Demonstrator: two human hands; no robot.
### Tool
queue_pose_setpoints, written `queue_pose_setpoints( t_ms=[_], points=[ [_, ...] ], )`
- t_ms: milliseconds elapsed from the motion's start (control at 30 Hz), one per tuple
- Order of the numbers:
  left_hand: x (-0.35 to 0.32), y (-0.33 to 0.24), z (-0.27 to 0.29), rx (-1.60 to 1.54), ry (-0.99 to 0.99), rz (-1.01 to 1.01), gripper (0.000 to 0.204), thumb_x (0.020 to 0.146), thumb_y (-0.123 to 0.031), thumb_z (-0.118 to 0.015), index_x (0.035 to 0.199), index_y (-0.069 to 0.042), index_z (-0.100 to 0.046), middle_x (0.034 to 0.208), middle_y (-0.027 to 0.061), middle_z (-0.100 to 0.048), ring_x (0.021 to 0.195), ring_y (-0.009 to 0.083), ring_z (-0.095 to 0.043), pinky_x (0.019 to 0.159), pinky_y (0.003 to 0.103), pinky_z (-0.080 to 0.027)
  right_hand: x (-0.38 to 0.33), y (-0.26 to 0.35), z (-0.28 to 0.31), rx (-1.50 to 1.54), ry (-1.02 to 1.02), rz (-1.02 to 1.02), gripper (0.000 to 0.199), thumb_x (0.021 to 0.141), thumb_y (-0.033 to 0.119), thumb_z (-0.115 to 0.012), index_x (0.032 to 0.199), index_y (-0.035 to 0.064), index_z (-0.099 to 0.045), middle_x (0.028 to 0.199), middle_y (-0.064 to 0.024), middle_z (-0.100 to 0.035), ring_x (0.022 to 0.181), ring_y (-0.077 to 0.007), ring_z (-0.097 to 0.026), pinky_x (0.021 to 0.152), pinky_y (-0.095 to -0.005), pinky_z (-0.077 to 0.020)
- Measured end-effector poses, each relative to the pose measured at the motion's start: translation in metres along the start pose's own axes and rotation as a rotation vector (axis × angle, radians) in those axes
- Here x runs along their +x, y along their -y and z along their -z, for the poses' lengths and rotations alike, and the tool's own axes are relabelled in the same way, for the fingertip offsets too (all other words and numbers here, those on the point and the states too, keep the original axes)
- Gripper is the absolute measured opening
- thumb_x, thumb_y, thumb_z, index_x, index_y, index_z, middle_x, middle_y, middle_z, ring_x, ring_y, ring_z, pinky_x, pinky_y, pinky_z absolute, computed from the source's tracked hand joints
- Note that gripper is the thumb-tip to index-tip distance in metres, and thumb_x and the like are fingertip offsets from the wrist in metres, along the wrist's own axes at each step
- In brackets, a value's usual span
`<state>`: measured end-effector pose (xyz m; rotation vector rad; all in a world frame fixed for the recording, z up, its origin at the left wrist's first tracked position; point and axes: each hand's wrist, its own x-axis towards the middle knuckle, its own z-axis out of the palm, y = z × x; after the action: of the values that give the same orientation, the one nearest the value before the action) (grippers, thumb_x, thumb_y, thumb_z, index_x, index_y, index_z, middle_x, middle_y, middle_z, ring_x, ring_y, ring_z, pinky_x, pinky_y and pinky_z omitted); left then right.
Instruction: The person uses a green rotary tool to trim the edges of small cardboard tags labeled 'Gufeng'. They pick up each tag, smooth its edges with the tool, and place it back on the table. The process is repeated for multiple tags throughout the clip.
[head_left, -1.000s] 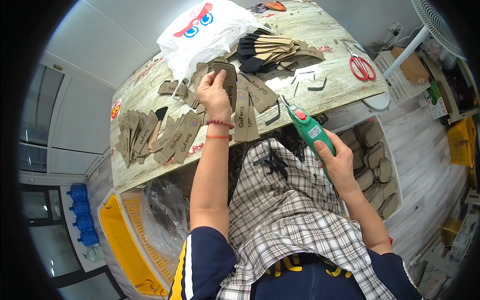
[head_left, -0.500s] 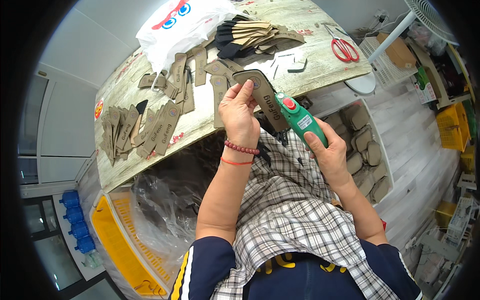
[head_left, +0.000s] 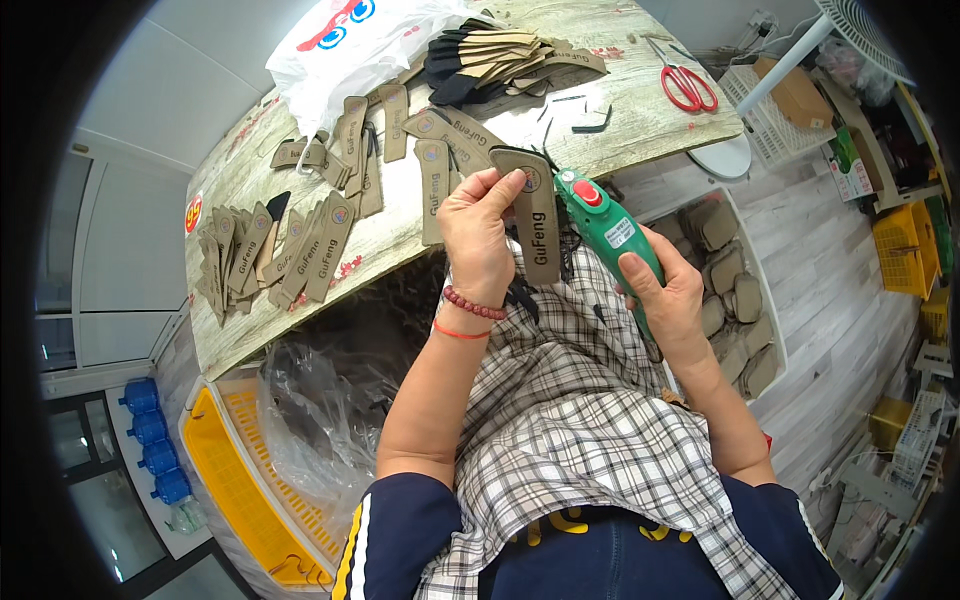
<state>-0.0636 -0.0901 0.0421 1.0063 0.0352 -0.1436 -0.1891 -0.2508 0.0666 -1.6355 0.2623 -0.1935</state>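
Observation:
My left hand (head_left: 480, 232) pinches a flat brown tag-shaped strip (head_left: 539, 222) by its upper end and holds it upright over my lap, near the table's front edge. My right hand (head_left: 668, 298) grips a green hand-held power tool (head_left: 606, 228) with a red button. The tool's tip sits next to the top of the strip. Many more brown strips (head_left: 320, 245) lie spread over the wooden table (head_left: 390, 240), and a fanned stack of brown and black strips (head_left: 500, 52) lies at the far side.
A white plastic bag (head_left: 350, 45) and red-handled scissors (head_left: 686, 86) lie on the table's far part. A yellow crate (head_left: 230, 480) lined with a clear bag stands at the lower left. To the right stands a white bin (head_left: 735, 290) of brown pieces, with baskets beyond it.
My left hand picked a strip off the table and drew it back toward my body. The right hand brought the green tool up beside the strip.

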Motion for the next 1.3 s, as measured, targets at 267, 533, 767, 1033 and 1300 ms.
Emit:
queue_pose_setpoints(
  t_ms=[267,533,767,1033,1300],
  points=[
    [0.005,-0.015,0.002,0.176,0.048,-0.116,0.012,0.088,-0.005,-0.064,0.096,0.004,-0.069,0.082,0.0038,-0.069,0.071,0.0068,-0.060,0.064,0.019,-0.049,-0.003,-0.002,0.002,-0.021,0.033,-0.035,0.050,0.088,0.035,-0.068,0.122,-0.0001,-0.058,0.075,0.0004,-0.058,0.059,-0.0038,-0.049,0.052,-0.0197,-0.0416],
    [0.007,-0.014,0.011,0.363,0.155,-0.095,0.012,0.087,-0.006,-0.066,0.093,0.003,-0.070,0.079,0.0002,-0.066,0.070,0.0045,-0.057,0.064,0.019,-0.046,-0.001,0.000,0.000,0.018,0.036,-0.018,0.050,0.088,0.036,-0.068,0.122,0.0001,-0.058,0.075,0.0002,-0.059,0.060,-0.0039,-0.049,0.052,-0.0199,-0.0418],
    [0.009,-0.023,0.014,0.537,0.294,-0.103,0.014,0.087,-0.008,-0.065,0.091,0.005,-0.069,0.077,0.0018,-0.066,0.071,0.0057,-0.057,0.065,0.021,-0.047,0.001,0.001,0.005,0.034,0.051,-0.027,0.050,0.088,0.035,-0.069,0.122,-0.0009,-0.058,0.077,-0.0002,-0.059,0.060,-0.0038,-0.049,0.052,-0.0196,-0.0417],
    [0.026,-0.047,0.023,0.865,0.472,-0.176,0.011,0.087,-0.007,-0.065,0.091,0.003,-0.068,0.081,0.0000,-0.064,0.075,0.0071,-0.056,0.071,0.021,-0.045,0.001,0.002,0.008,0.008,0.084,-0.009,0.049,0.087,0.033,-0.069,0.121,-0.0004,-0.059,0.077,0.0007,-0.058,0.060,-0.0034,-0.048,0.053,-0.0193,-0.0416],
    [0.029,-0.090,0.046,1.218,0.530,-0.306,0.012,0.085,-0.008,-0.065,0.085,0.003,-0.067,0.079,0.0059,-0.059,0.076,0.0155,-0.055,0.070,0.029,-0.044,0.006,0.001,-0.006,0.004,0.076,-0.029,0.047,0.088,0.033,-0.068,0.121,0.0007,-0.060,0.077,0.0008,-0.058,0.060,-0.0031,-0.049,0.052,-0.0194,-0.0414]
  ],
)
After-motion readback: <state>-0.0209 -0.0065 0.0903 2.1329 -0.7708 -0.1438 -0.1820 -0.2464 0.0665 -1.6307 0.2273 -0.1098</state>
